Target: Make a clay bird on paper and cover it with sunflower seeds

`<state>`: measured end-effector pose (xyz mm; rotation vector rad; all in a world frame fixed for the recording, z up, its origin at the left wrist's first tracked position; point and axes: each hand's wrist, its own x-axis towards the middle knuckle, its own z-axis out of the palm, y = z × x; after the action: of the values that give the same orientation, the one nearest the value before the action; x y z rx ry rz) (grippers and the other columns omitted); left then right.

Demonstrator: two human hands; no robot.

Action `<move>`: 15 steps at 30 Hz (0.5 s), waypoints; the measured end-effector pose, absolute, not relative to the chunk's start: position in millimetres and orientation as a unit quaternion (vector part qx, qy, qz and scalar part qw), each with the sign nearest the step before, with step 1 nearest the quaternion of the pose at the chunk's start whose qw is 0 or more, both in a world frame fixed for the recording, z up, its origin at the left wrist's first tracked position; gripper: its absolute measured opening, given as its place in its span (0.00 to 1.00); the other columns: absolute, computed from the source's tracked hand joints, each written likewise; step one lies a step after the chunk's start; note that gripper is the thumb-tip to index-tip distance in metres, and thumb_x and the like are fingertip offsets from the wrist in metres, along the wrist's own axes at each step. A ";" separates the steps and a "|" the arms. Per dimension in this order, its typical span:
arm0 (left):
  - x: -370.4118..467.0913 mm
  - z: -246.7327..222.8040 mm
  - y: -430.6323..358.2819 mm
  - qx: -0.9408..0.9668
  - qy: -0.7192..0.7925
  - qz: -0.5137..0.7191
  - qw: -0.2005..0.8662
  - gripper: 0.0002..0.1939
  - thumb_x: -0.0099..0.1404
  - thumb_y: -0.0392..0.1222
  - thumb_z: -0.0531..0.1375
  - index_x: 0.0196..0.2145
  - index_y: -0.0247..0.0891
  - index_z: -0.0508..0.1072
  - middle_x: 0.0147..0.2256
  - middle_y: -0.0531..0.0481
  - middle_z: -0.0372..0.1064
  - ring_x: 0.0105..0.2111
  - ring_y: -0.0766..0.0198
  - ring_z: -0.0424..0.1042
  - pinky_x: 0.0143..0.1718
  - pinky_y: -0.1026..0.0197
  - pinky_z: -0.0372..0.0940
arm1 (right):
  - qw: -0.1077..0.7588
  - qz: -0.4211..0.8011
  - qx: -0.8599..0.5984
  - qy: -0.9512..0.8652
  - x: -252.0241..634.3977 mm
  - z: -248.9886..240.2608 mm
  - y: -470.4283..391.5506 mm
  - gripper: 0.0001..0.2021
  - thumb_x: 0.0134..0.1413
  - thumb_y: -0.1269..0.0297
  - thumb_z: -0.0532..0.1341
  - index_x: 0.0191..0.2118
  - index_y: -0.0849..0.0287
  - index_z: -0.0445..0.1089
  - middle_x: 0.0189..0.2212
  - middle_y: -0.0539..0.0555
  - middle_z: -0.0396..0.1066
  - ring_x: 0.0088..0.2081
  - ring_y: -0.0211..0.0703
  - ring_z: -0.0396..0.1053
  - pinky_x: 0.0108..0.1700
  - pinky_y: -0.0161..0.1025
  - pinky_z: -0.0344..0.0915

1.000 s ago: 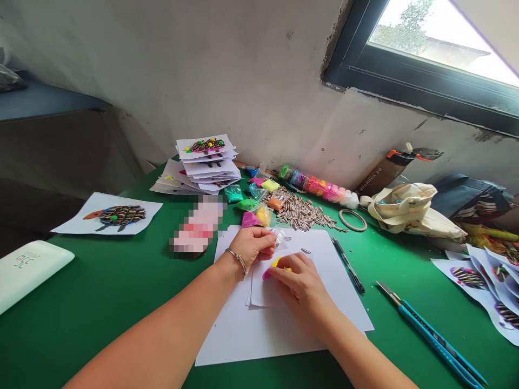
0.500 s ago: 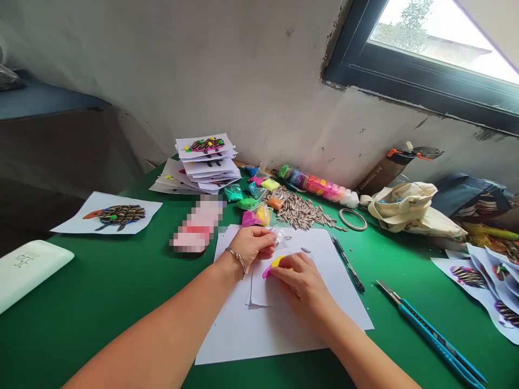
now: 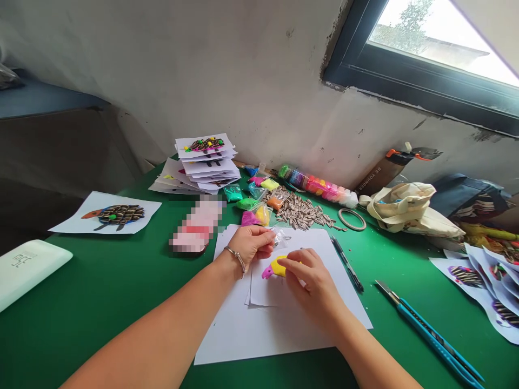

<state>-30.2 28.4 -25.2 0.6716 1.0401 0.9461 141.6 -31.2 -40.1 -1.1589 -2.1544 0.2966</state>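
My left hand [image 3: 256, 244] is closed, thumb against fingers, on a small clear plastic bag [image 3: 280, 236] above the paper. My right hand [image 3: 310, 275] hovers at the right of a flat clay figure, its fingers apart and nothing seen in them. The figure has a yellow clay body [image 3: 278, 266] and a pink clay head [image 3: 267, 272] with a small dark mark. Part of the body is hidden behind my right fingers. Under it lies a small white sheet [image 3: 263, 296] on top of a larger white sheet [image 3: 227, 340].
Sunflower seeds [image 3: 302, 209] lie in a heap behind the paper, beside bagged coloured clay [image 3: 253, 217]. A pen [image 3: 347, 263], a utility knife [image 3: 432, 332] and a tape roll [image 3: 352, 219] are at the right. Left stand a stack of pictures [image 3: 208, 167] and a seed turtle picture [image 3: 109, 216].
My right hand has lifted off the pink clay head and shifted right, its fingers spreading. More of the head shows. My left hand stays on the plastic bag.
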 end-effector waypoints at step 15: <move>-23.5 -18.2 13.2 0.336 0.428 0.353 0.761 0.20 0.42 0.45 0.75 0.31 0.33 0.77 0.24 0.48 0.75 0.22 0.68 0.72 0.24 0.68 0.66 | 0.438 0.174 -0.484 -0.738 151.5 -28.5 -30.3 0.13 0.58 0.70 0.59 0.48 0.54 0.72 0.40 0.56 0.71 0.42 0.46 0.68 0.42 0.44 0.68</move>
<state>-23.5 13.2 -18.2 0.7312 0.9324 0.7674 151.5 -30.3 -28.5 -1.2021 -1.8336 0.4323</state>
